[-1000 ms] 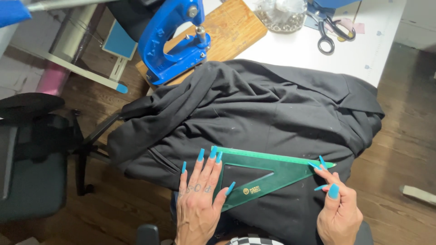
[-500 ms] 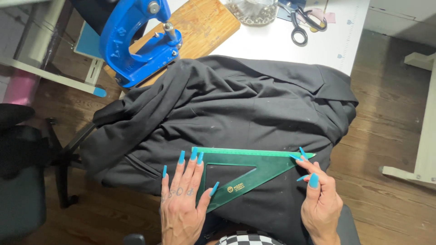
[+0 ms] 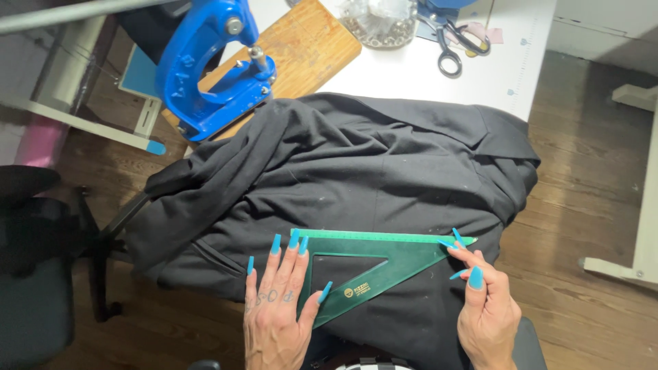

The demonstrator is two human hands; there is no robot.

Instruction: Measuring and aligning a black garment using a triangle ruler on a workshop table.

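Unmoved green set square (image 3: 384,264), rightward-pointing

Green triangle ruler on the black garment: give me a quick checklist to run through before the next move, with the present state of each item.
1. Green triangle ruler lies flat on the black garment: ok.
2. Left hand presses the ruler's left end, fingers spread: ok.
3. Right hand touches the ruler's right tip with its fingertips: ok.
4. Cloth under the ruler is smooth: not ok, folds run close above the long edge.
5. Marking tool in either hand: not ok, none in view.
6. Scissors and blue press are apart from the ruler, at the far side of the white table: ok.
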